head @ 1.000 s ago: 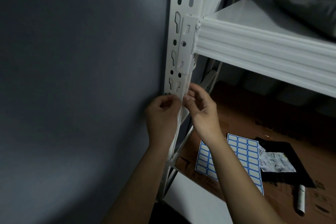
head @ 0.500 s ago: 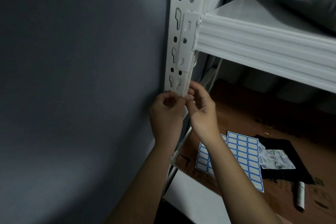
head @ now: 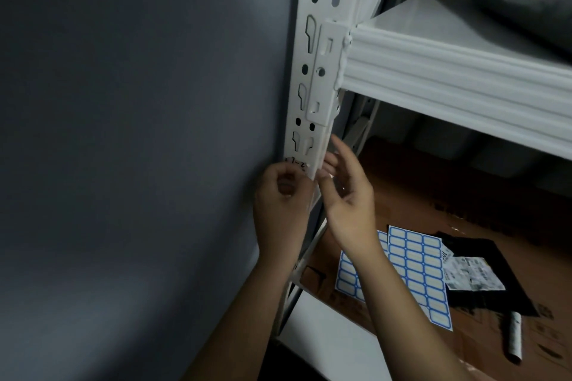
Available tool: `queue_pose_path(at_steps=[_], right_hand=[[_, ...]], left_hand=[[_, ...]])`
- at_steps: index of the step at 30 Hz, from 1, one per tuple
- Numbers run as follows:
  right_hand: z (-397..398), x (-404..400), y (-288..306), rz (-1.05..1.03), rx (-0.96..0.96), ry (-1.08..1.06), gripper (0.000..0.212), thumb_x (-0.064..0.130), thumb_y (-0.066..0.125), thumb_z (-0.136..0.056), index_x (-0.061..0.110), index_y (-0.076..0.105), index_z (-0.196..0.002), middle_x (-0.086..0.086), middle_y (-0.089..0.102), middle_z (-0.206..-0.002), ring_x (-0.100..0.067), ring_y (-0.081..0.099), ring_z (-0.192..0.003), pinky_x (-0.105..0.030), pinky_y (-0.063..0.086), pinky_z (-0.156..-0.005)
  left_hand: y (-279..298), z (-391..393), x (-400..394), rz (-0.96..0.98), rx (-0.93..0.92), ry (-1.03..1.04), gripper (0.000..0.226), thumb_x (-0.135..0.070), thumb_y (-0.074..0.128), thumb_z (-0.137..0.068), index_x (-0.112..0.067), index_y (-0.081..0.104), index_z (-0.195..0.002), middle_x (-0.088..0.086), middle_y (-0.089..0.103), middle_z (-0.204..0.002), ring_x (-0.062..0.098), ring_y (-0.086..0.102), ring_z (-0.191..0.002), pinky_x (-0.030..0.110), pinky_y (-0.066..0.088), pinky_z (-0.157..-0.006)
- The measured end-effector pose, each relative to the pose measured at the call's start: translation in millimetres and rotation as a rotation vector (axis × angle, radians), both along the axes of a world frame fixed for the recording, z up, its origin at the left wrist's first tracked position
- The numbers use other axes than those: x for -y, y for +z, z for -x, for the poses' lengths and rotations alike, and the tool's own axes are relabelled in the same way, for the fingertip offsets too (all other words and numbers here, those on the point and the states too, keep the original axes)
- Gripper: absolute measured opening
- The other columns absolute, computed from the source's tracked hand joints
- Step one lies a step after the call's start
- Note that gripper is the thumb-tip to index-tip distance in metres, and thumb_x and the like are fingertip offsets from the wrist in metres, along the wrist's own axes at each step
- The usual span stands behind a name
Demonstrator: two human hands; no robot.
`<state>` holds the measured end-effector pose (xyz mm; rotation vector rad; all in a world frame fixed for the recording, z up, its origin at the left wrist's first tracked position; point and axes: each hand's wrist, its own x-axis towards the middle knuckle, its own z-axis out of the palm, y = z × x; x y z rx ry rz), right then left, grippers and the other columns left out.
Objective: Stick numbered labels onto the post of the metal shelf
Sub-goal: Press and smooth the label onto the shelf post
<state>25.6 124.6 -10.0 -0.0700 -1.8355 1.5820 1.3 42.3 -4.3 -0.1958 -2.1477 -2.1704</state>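
Observation:
The white slotted shelf post (head: 312, 49) runs down the middle of the view. A small numbered label (head: 296, 164) with handwritten digits sits on the post face just below a keyhole slot. My left hand (head: 283, 210) is curled against the post right under the label, fingertips touching its lower edge. My right hand (head: 348, 192) is beside the post's right edge with its fingers spread apart and nothing in them. Two sheets of blue-bordered labels (head: 416, 269) lie on the cardboard below.
A grey wall (head: 139, 148) stands close on the left. A white shelf beam (head: 458, 80) crosses at the upper right. On the brown cardboard floor (head: 464, 210) lie a black sheet (head: 501, 297), a printed paper (head: 473, 275) and a marker pen (head: 515, 337).
My right hand has let go of the label and opened, drawing off to the right of the post. The label's digits now show above my left hand.

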Motion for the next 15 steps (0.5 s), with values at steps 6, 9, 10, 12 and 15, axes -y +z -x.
queue_pose_path(at_steps=[6,9,10,12,15], right_hand=[[-0.2,3.6,-17.8,-0.654,-0.180,-0.547,0.012,0.009,0.067,-0.087,0.005,0.070,-0.098,-0.007,0.060,-0.091,-0.019,0.057,-0.083,-0.026,0.047,-0.076],[3.0,4.5,-18.4,-0.817,-0.209,-0.624,0.011,0.010,0.067,-0.089,0.004,0.073,-0.095,-0.008,0.066,-0.086,-0.018,0.057,-0.079,-0.022,0.044,-0.073],[3.0,4.4,-17.1,-0.852,-0.219,-0.644,0.011,0.010,0.067,-0.089,0.003,0.074,-0.094,-0.009,0.067,-0.085,-0.019,0.059,-0.078,-0.023,0.046,-0.072],[3.1,3.2,-14.5,-0.902,-0.239,-0.668,0.010,0.009,0.069,-0.088,0.003,0.075,-0.092,-0.010,0.068,-0.083,-0.022,0.062,-0.075,-0.027,0.049,-0.068],[3.0,2.9,-12.3,-0.968,-0.228,-0.691,0.009,0.006,0.071,-0.085,0.002,0.075,-0.092,-0.011,0.068,-0.083,-0.025,0.063,-0.073,-0.032,0.050,-0.061]], left_hand=[[-11.0,-1.9,14.4,0.097,-0.147,-0.033,0.016,-0.023,0.054,-0.094,-0.039,0.059,-0.092,-0.009,0.060,-0.108,-0.003,0.059,-0.089,0.010,0.047,-0.071],[-18.8,-1.9,16.6,0.200,-0.277,0.009,0.028,-0.015,0.049,-0.096,-0.020,0.058,-0.122,-0.012,0.048,-0.125,-0.017,0.046,-0.104,-0.002,0.035,-0.084],[-20.3,-1.3,16.2,0.228,-0.309,0.014,0.033,-0.013,0.048,-0.096,-0.016,0.054,-0.129,-0.012,0.044,-0.128,-0.017,0.039,-0.111,-0.006,0.028,-0.088],[-22.5,0.7,15.5,0.268,-0.329,-0.013,0.040,-0.012,0.045,-0.097,-0.014,0.045,-0.138,-0.012,0.040,-0.133,-0.015,0.029,-0.119,-0.008,0.020,-0.092],[-23.2,4.8,13.4,0.268,-0.292,-0.076,0.043,-0.016,0.041,-0.099,-0.019,0.039,-0.142,-0.007,0.040,-0.145,-0.008,0.031,-0.128,-0.003,0.022,-0.099]])
